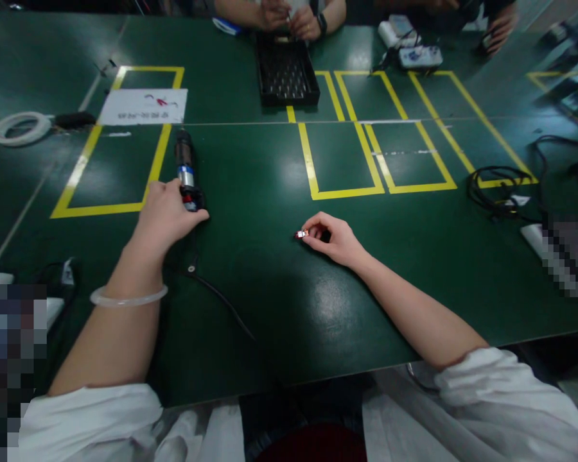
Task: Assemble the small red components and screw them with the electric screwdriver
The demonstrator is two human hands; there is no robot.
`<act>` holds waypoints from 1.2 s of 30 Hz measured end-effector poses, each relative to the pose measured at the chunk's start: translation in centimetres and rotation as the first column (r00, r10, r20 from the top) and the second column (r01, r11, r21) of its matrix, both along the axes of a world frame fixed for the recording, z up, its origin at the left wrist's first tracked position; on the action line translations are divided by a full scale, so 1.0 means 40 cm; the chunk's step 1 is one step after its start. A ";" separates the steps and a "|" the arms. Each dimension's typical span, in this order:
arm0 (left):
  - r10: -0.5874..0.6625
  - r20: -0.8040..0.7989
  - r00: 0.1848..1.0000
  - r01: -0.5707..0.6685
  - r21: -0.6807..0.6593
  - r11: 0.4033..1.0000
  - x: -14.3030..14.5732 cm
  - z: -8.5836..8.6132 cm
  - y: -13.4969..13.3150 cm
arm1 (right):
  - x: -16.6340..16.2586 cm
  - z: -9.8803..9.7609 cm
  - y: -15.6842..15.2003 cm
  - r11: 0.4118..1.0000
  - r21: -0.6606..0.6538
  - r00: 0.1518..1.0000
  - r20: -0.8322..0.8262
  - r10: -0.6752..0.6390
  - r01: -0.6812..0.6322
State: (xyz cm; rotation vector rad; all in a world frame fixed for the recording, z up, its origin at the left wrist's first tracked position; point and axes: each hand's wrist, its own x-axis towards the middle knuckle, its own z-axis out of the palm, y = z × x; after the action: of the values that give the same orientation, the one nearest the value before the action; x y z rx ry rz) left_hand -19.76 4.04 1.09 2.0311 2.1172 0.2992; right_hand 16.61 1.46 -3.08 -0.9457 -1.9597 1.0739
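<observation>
My left hand (166,208) is around the rear end of a dark electric screwdriver (185,157) with a silver and blue band. The thumb lies on one side and the fingers on the other; the tip points away from me. A black cord (221,298) trails from its rear across the green table. To the right, my right hand (332,239) pinches a small white and dark red part (300,235) between thumb and fingertips, just above or on the tabletop; which of the two I cannot tell. Its exact kind is too small to make out.
Yellow tape outlines (347,192) mark the table. A white labelled sheet (144,106) with small red pieces, a white tape ring (20,129) and a black tray of pins (289,99) lie beyond. Coiled cable (498,189) sits right. Co-workers' hands (306,24) work at the far side.
</observation>
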 end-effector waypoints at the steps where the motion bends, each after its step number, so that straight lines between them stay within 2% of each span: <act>1: 0.025 -0.017 1.000 -0.025 -0.002 1.000 0.040 0.005 -0.008 | 0.000 -0.001 0.000 1.000 -0.005 1.000 -0.004 0.002 -0.002; 3: 0.009 -0.012 1.000 -0.009 0.000 1.000 0.115 0.008 -0.024 | 0.000 -0.003 0.000 1.000 -0.009 1.000 -0.020 0.001 -0.001; 7: -0.108 0.029 0.994 0.106 0.056 0.993 0.234 -0.003 -0.065 | -0.001 -0.005 0.000 1.000 -0.023 0.999 -0.051 -0.018 0.017; 14: -0.301 0.138 0.944 0.293 0.074 0.953 0.355 -0.017 -0.139 | -0.004 -0.002 -0.004 0.998 0.045 0.998 -0.054 -0.043 0.045; 18: -0.348 0.140 0.927 0.341 0.069 0.937 0.381 -0.017 -0.160 | -0.005 0.001 -0.007 0.992 0.121 1.000 0.003 -0.017 0.016; 25: -0.359 0.118 0.926 0.351 0.083 0.933 0.383 -0.020 -0.163 | -0.004 0.004 -0.007 0.981 0.180 0.990 0.131 0.044 -0.067; 36: -0.353 0.139 0.925 0.349 0.051 0.936 0.380 -0.017 -0.165 | 0.000 0.013 -0.006 0.977 0.186 0.993 0.085 0.087 -0.101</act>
State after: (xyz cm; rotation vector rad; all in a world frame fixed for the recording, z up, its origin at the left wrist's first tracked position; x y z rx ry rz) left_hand -4.54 -2.54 0.40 2.2740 1.6332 0.4032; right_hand 16.60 1.20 -2.58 -0.8077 -2.1455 0.8932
